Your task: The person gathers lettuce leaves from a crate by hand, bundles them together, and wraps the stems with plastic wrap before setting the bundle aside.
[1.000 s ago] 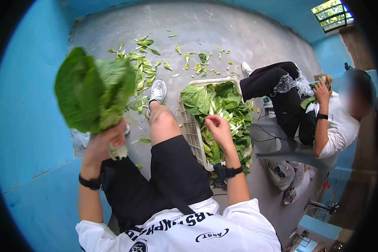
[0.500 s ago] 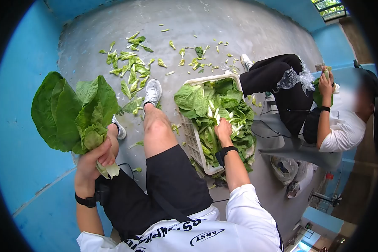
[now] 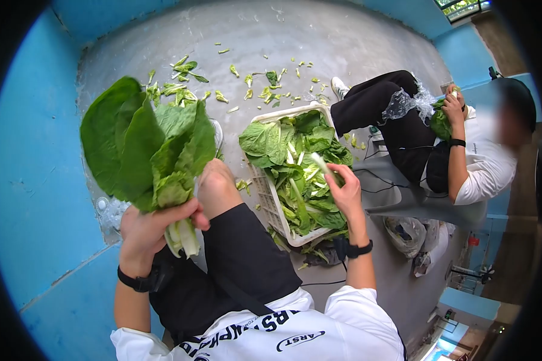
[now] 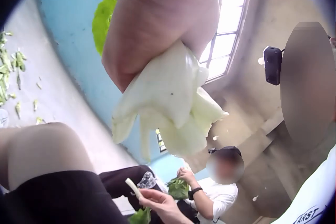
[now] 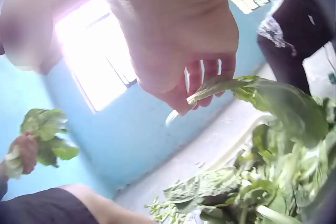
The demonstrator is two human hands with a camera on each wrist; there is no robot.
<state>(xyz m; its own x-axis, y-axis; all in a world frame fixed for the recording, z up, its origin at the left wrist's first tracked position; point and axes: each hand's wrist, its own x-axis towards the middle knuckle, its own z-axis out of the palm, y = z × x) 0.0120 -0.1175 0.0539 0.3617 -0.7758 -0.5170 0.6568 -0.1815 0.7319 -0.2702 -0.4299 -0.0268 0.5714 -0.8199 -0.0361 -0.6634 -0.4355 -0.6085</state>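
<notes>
A bunch of broad green leaves (image 3: 147, 147) stands upright in my left hand (image 3: 156, 231), whose fingers wrap round its base. Pale stem ends (image 4: 165, 90) stick out below that fist in the left wrist view. Over the crate, my right hand (image 3: 348, 194) pinches a single leaf by its white stem (image 3: 320, 161) between thumb and fingers. In the right wrist view the green blade of this leaf (image 5: 286, 103) droops over the pile. Loose leaves (image 3: 307, 186) fill the white plastic crate (image 3: 260, 180) beside my right knee.
Scattered leaf scraps (image 3: 271, 90) lie on the grey floor (image 3: 162, 36) ahead. Another person (image 3: 488, 150) sits on the right, holding greens. Plastic bags (image 3: 406, 234) and a cable (image 3: 322, 283) lie near the crate. A blue wall (image 3: 36, 198) rises on the left.
My right hand went down into the crate, then came up toward me with a leaf. The bunch in my left hand swung left, then back right.
</notes>
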